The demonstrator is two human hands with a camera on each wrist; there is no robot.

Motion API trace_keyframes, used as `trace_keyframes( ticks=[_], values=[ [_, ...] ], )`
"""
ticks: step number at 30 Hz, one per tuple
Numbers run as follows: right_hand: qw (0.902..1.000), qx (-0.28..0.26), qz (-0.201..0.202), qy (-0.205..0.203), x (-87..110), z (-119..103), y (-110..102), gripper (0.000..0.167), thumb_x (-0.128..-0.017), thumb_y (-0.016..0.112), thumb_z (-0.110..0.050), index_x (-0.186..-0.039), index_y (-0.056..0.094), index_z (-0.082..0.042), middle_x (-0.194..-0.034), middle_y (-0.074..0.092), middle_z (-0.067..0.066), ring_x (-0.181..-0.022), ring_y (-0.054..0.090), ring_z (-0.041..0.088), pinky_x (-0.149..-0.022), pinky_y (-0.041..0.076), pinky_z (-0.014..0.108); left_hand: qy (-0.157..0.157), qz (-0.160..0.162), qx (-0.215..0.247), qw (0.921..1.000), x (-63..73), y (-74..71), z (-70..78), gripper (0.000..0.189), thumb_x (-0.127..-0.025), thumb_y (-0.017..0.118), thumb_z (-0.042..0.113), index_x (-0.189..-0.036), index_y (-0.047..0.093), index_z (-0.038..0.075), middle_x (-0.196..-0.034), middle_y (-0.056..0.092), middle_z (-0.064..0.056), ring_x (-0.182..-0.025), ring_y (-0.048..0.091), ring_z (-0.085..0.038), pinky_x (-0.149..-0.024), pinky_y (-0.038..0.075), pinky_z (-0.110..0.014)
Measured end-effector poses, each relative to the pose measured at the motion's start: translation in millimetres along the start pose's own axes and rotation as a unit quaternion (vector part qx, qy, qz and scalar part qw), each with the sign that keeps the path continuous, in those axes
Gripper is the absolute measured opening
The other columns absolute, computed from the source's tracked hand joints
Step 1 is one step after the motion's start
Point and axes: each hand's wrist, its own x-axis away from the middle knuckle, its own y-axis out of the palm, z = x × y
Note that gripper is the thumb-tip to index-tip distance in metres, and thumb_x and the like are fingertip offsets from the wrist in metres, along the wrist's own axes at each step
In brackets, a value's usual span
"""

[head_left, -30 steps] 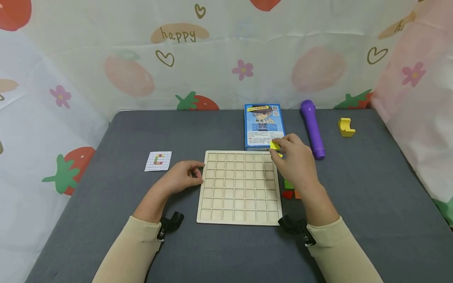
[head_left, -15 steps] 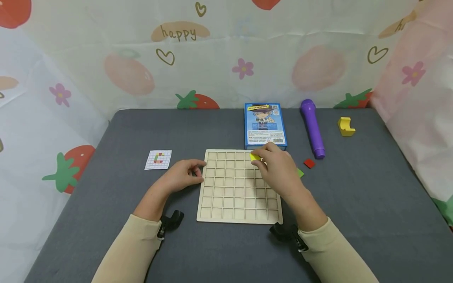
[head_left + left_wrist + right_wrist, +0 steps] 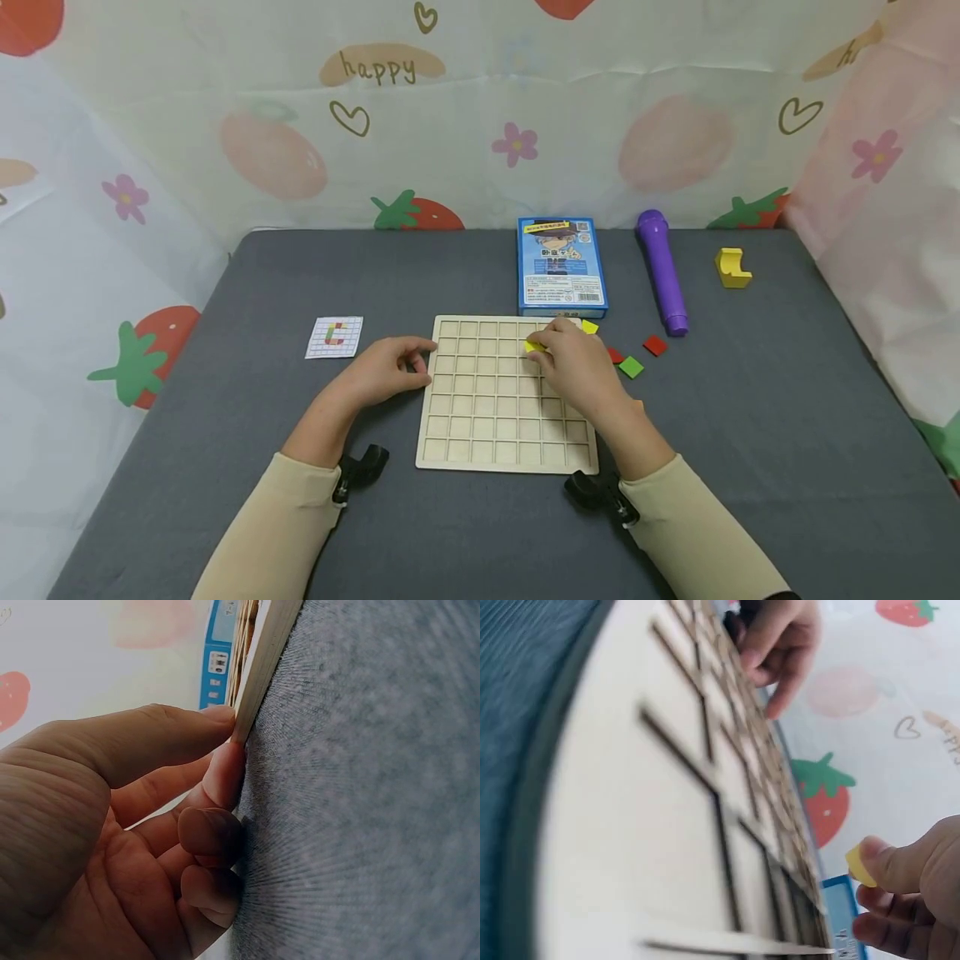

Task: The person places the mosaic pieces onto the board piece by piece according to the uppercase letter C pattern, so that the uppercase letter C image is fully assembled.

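A square wooden grid board (image 3: 480, 408) lies flat on the table. My right hand (image 3: 576, 365) pinches a small yellow tile (image 3: 533, 347) between thumb and fingers, over the board's upper right part. The yellow tile (image 3: 860, 867) also shows at the thumb tip in the right wrist view. My left hand (image 3: 381, 369) rests at the board's left edge, thumb and index fingertips against it and spread apart along it. In the left wrist view, the other fingers of that hand (image 3: 142, 825) bend loosely beside the grey cloth. Part of the board lies hidden beneath my right hand.
Right of the board lie a green tile (image 3: 632, 367), a red tile (image 3: 655, 345) and another yellow tile (image 3: 590, 327). A patterned card (image 3: 334, 337) lies left. Behind are a blue box (image 3: 562, 271), a purple microphone-shaped thing (image 3: 663, 275) and a curved yellow block (image 3: 732, 268).
My right hand has moved left from beside the board to over its upper right part, carrying the yellow tile. Loose tiles on the right have come into sight. My left hand stays put.
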Motion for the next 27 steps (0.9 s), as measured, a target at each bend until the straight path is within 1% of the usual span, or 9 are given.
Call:
trace_keyframes(
  ticks=[4,7,10,14,18,21,23,25,27],
  values=[
    [0.9997,0.009,-0.021,0.005,-2.1,5,9,0.026,-0.095,0.075,-0.017,-0.119,0.077,-0.006,-0.104,0.065,0.008,-0.089,0.066,0.024,-0.076,0.053,0.042,-0.001,0.000,0.002,1.0000,1.2,-0.4,2.5,0.050,-0.090,0.075,0.005,-0.138,0.061,-0.001,-0.086,0.066,-0.001,-0.065,0.049,-0.016,-0.066,0.040,-0.033],
    [0.9995,0.011,-0.027,0.011,-2.4,9,14,0.027,-0.095,0.076,-0.019,-0.120,0.078,-0.008,-0.104,0.067,0.007,-0.089,0.066,0.022,-0.076,0.052,0.042,0.001,0.000,0.003,1.0000,1.2,-0.5,2.7,0.050,-0.090,0.075,0.005,-0.138,0.062,-0.001,-0.086,0.066,-0.001,-0.065,0.049,-0.016,-0.066,0.041,-0.033],
    [0.9998,0.015,-0.007,0.010,-3.2,11,18,0.023,-0.093,0.078,-0.022,-0.114,0.081,-0.011,-0.100,0.069,0.004,-0.086,0.068,0.021,-0.072,0.053,0.041,0.004,0.001,0.000,1.0000,0.9,-0.7,1.8,0.050,-0.090,0.075,0.005,-0.138,0.062,-0.001,-0.085,0.066,-0.001,-0.065,0.049,-0.016,-0.066,0.041,-0.033],
    [0.9994,0.020,0.026,0.011,-3.4,12,21,0.020,-0.091,0.081,-0.024,-0.108,0.083,-0.014,-0.098,0.069,0.001,-0.080,0.067,0.021,-0.063,0.052,0.038,0.005,0.002,-0.004,1.0000,0.3,-1.6,2.8,0.050,-0.089,0.075,0.005,-0.137,0.063,-0.001,-0.086,0.066,-0.001,-0.064,0.049,-0.016,-0.065,0.041,-0.034],
    [0.9986,0.035,0.040,-0.008,-2.3,14,23,0.018,-0.092,0.080,-0.021,-0.108,0.083,-0.014,-0.095,0.064,0.003,-0.069,0.059,0.018,-0.055,0.045,0.033,0.005,0.002,-0.007,1.0000,-0.3,-2.3,4.5,0.049,-0.089,0.076,0.005,-0.137,0.063,0.000,-0.086,0.066,-0.002,-0.064,0.049,-0.016,-0.065,0.040,-0.034],
    [0.9981,0.040,0.032,-0.034,-2.3,14,21,0.018,-0.094,0.077,-0.017,-0.110,0.082,-0.012,-0.094,0.060,0.006,-0.063,0.051,0.017,-0.051,0.040,0.031,0.005,0.001,-0.007,1.0000,-0.4,-2.5,3.4,0.049,-0.090,0.076,0.006,-0.137,0.063,0.000,-0.086,0.066,-0.002,-0.064,0.049,-0.016,-0.065,0.041,-0.033],
    [0.9988,0.028,0.017,-0.036,-2.8,14,15,0.021,-0.097,0.074,-0.016,-0.115,0.080,-0.011,-0.098,0.059,0.008,-0.061,0.048,0.016,-0.050,0.039,0.030,0.005,0.000,-0.006,1.0000,-0.4,-2.3,2.5,0.049,-0.090,0.076,0.006,-0.137,0.063,0.000,-0.086,0.066,-0.001,-0.063,0.049,-0.015,-0.064,0.041,-0.032],
    [0.9997,0.009,0.010,-0.020,-3.5,15,7,0.025,-0.099,0.069,-0.014,-0.122,0.078,-0.010,-0.103,0.059,0.010,-0.062,0.048,0.016,-0.052,0.040,0.031,0.005,-0.001,-0.005,1.0000,-0.7,-1.7,1.0,0.049,-0.090,0.076,0.006,-0.137,0.063,0.000,-0.085,0.066,-0.001,-0.063,0.050,-0.015,-0.064,0.041,-0.031],
    [0.9997,-0.012,0.018,0.008,-4.2,18,-4,0.028,-0.100,0.063,-0.012,-0.125,0.075,-0.010,-0.107,0.059,0.011,-0.064,0.051,0.018,-0.054,0.042,0.034,0.005,-0.001,-0.004,1.0000,-0.8,-1.1,0.4,0.050,-0.090,0.076,0.006,-0.137,0.063,0.000,-0.086,0.066,-0.001,-0.063,0.050,-0.015,-0.064,0.041,-0.031]
  ],
)
